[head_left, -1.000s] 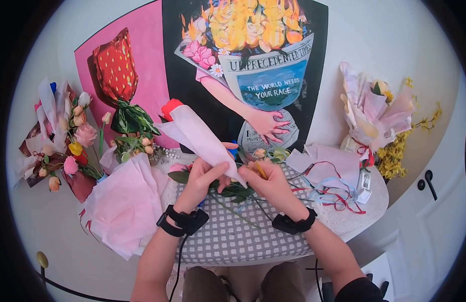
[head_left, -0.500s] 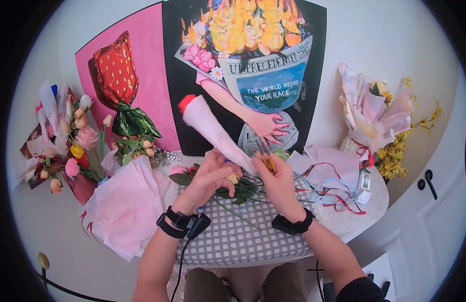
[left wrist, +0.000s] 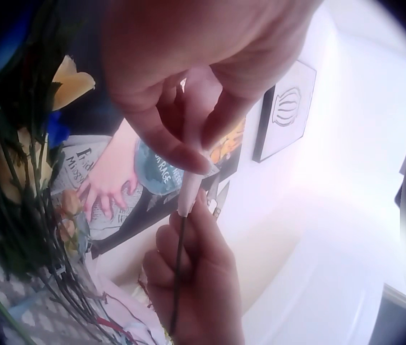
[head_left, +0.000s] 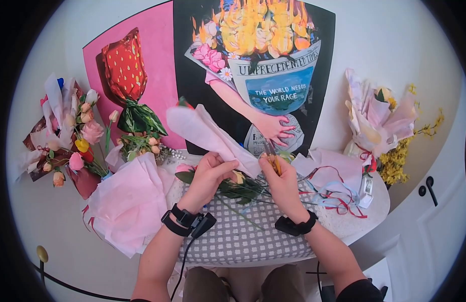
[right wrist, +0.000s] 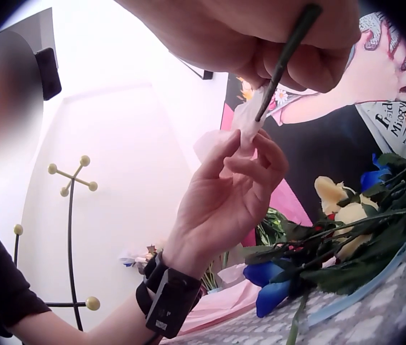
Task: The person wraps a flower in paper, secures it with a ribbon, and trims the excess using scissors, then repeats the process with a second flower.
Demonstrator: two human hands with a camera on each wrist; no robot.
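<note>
Standing well to the left of the left hand (head_left: 210, 175), a bouquet (head_left: 92, 132) is seen beyond a pile of pink paper (head_left: 127, 201), which is laid nearer that hand, perhaps for easy reach; the wrapped flower (head_left: 213, 135) is held slantwise above the table, its pink cone widening up and leftward from the left hand, with some red bloom (head_left: 184, 103) at the rim; its narrow part is pinched between the left thumb and fingers, seemingly so that unrolling is prevented; below the hands, loose flowers (head_left: 243, 187) are laid on the checked cloth (head_left: 233, 244); the cone's tip is met by the right hand (head_left: 282, 187), whose thumb and fingers are curled in where the stem (left wrist: 181, 266) comes out, apparently to steady it; scissors (head_left: 278, 165) are gripped there too, blades upward, likely to save setting them down; just right of that hand, ribbons (head_left: 344, 194) are left tangled; a second bouquet (head_left: 376, 123) is stood farther off.
</note>
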